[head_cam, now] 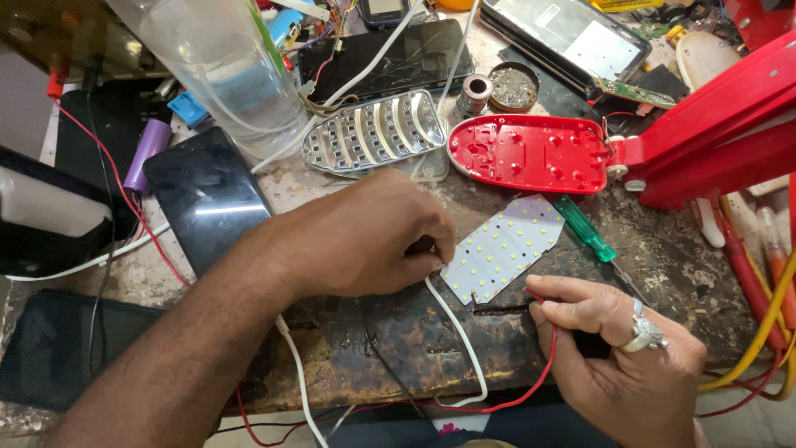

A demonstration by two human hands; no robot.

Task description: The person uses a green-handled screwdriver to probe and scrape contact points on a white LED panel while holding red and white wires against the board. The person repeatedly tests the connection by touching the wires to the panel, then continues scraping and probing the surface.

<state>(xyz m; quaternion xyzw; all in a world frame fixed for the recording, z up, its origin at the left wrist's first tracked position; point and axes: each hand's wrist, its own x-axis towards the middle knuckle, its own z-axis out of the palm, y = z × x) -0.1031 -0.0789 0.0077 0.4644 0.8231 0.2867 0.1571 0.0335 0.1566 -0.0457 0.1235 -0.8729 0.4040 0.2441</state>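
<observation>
On the workbench (pixel 390 348), left hand (pixel 365 245) fingers pinch white wire (pixel 456 332); right hand (pixel 622 365) fingers pinch red wire (pixel 543 365).

Two hands over a cluttered worktop (pixel 398 348) — the left hand (pixel 365 241) and the right hand (pixel 618 357) (one silver ring (pixel 645 333) on it). One white LED panel (pixel 503 246). One green-handled screwdriver (pixel 585 230). One red lamp shell (pixel 531 153) and one silver reflector tray (pixel 373 133). Three dark flat phones or screens — one near the left forearm (pixel 207 195), two farther back (pixel 390 58) (pixel 572 33). One purple battery cell (pixel 148 149). One clear plastic bottle (pixel 224 66). One solder spool (pixel 476 93).
</observation>
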